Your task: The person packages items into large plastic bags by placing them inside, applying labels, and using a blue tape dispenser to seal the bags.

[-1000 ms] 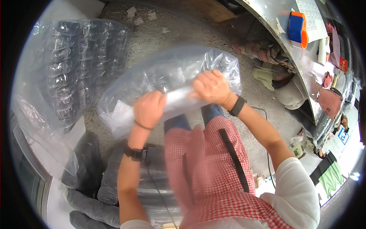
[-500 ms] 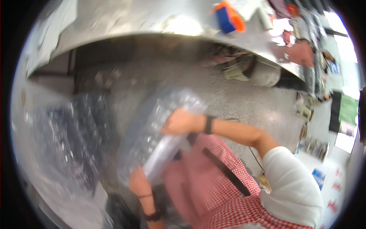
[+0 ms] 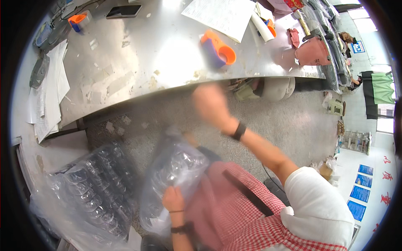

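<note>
The left hand (image 3: 173, 200) grips a clear plastic bag (image 3: 173, 171) against the lap; the blurred right hand (image 3: 209, 102), its grip unreadable, hovers near the metal worktop (image 3: 138, 62).

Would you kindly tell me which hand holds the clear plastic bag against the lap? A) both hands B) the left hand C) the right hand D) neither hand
B: the left hand grips the clear plastic bag, while the right hand is raised near the metal table, blurred and apart from it.

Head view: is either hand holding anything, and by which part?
The left hand grips the clear plastic bag of transparent moulded trays at its lower edge, against the lap. The right hand is raised, blurred and apparently empty.
</note>
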The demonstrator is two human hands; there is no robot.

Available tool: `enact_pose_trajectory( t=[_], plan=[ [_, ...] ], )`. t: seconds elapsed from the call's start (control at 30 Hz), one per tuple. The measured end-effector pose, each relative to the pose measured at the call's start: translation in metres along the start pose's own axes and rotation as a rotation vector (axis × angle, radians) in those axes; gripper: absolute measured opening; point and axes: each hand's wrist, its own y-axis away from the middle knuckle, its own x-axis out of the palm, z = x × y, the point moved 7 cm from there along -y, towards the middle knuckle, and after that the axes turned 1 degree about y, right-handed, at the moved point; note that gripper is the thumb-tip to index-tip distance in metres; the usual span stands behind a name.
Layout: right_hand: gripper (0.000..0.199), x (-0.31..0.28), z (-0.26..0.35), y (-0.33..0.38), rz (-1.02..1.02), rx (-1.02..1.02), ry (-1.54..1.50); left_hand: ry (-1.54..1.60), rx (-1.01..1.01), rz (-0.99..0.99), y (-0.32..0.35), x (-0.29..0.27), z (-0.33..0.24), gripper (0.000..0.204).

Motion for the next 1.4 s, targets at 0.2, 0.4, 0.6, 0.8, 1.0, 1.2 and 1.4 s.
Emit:
enact_pose_trajectory(
  t=[0.2,0.4,0.6,0.8,1.0,1.2,1.4],
  plan=[
    [0.039,-0.01,-0.149,-0.08,0.112,0.234,0.29,0.025,0.004,0.053,0.003,0.024,-0.007,0.03],
    [0.033,-0.026,-0.027,0.034,0.511,0.957,-1.255,-0.011,0.008,0.012,0.003,0.013,-0.011,0.021],
    [0.032,0.004,0.151,0.104,0.726,0.936,-1.194,0.116,0.037,-0.098,0.015,-0.007,-0.003,0.024],
    [0.037,0.073,0.224,0.122,0.714,0.818,-0.784,0.168,0.0,-0.055,0.016,-0.014,0.005,0.021],
    [0.041,-0.004,0.238,0.164,0.828,0.8,-0.872,0.125,-0.12,0.084,-0.003,-0.021,0.045,0.025],
    [0.046,-0.089,0.202,0.287,0.95,0.801,-0.652,0.096,-0.077,0.044,-0.065,-0.054,0.087,0.036],
    [0.039,0.04,0.146,0.296,0.703,0.541,-0.2,0.048,-0.065,0.115,-0.074,-0.045,0.069,0.035]
  ],
)
